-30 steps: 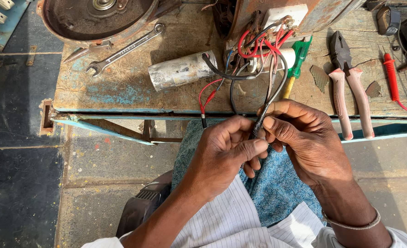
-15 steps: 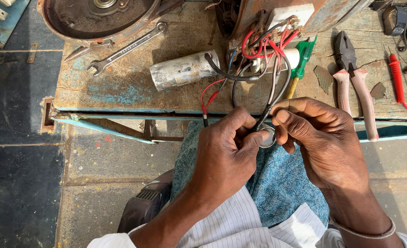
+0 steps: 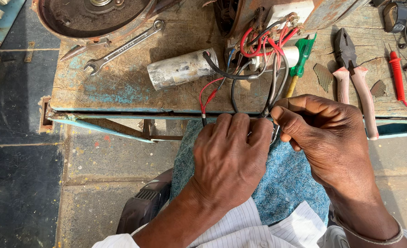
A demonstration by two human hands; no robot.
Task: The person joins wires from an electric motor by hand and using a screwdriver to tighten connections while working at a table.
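My left hand (image 3: 233, 158) and my right hand (image 3: 325, 135) meet at the front edge of a worn wooden bench (image 3: 121, 89). Both pinch the ends of grey and black wires (image 3: 277, 80) that hang down from a bundle of red, black and grey wires (image 3: 263, 46) on the bench. The pinched wire ends are hidden between my fingers. A silver cylindrical capacitor (image 3: 181, 69) lies on its side just left of the bundle, with a black lead at its end. A thin red wire (image 3: 209, 96) droops over the bench edge beside my left hand.
Pink-handled pliers (image 3: 357, 87) lie at the right, a red-handled tool (image 3: 396, 69) beyond them. A green-handled screwdriver (image 3: 300, 62) sits by the wires. A spanner (image 3: 121, 46) and a round metal housing (image 3: 93, 16) are at the upper left. Blue cloth (image 3: 286, 183) covers my lap.
Both hands have closed in on the wire ends, and my left hand has rolled over so its back now hides them. The small ring-like piece seen between the fingers earlier is out of sight.
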